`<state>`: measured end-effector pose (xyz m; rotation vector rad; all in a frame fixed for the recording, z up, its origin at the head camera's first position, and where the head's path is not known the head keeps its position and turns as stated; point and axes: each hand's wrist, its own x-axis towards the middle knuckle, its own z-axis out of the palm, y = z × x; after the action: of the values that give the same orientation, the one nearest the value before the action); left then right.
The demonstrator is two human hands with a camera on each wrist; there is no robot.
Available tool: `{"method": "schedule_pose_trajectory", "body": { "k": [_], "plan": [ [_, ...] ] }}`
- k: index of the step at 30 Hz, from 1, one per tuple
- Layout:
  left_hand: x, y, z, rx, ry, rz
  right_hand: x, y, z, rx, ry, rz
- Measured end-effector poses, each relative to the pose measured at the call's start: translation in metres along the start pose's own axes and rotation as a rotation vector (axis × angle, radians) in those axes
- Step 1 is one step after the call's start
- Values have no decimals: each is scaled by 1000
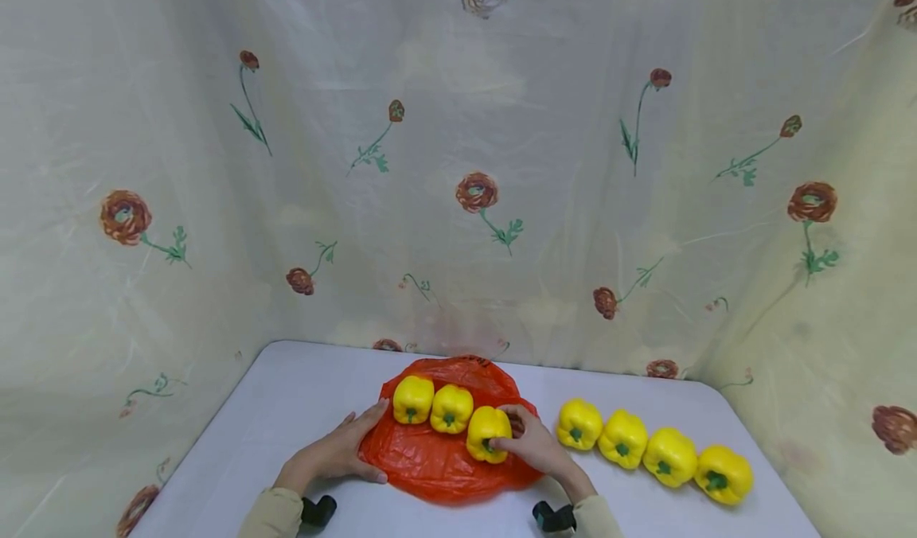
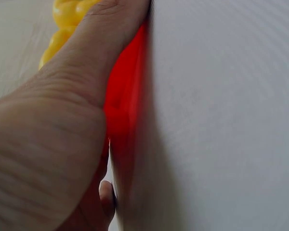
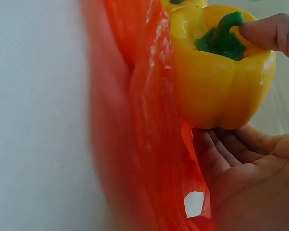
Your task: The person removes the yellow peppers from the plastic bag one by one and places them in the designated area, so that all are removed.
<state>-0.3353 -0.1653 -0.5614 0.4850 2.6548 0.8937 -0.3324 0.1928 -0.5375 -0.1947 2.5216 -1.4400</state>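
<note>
A red plastic bag [image 1: 437,462] lies spread on the white table, with three yellow bell peppers on it. My right hand [image 1: 533,442] holds the rightmost of these, a yellow bell pepper [image 1: 487,434]. In the right wrist view the thumb lies by the green stem of that bell pepper [image 3: 216,86], and the other fingers are under its far side. My left hand [image 1: 347,446] rests at the bag's left edge, fingers and thumb spread. Closest to that hand are a left pepper [image 1: 412,399] and a middle pepper [image 1: 451,408], side by side.
Several more yellow bell peppers [image 1: 669,457] stand in a slanting row on the table [image 1: 286,395], right of the bag. A flower-printed curtain [image 1: 544,283] hangs behind the table and along both sides. Dark straps with small devices sit at both wrists.
</note>
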Motion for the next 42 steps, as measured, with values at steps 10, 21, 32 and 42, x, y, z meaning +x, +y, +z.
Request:
{"method": "schedule_pose_trajectory", "body": {
  "k": [10,21,32,42],
  "plan": [
    [1,2,-1,1,1,7,-5,-8,-7,18,54,-41],
    [0,3,0,-4,-2,0,-21,-25,-20,33,37,-53],
    [0,1,0,4,5,5,-37,-35,-35,44,79,-35],
    [2,0,1,13,6,14,-50,-30,-52,25,128,-24]
  ]
}}
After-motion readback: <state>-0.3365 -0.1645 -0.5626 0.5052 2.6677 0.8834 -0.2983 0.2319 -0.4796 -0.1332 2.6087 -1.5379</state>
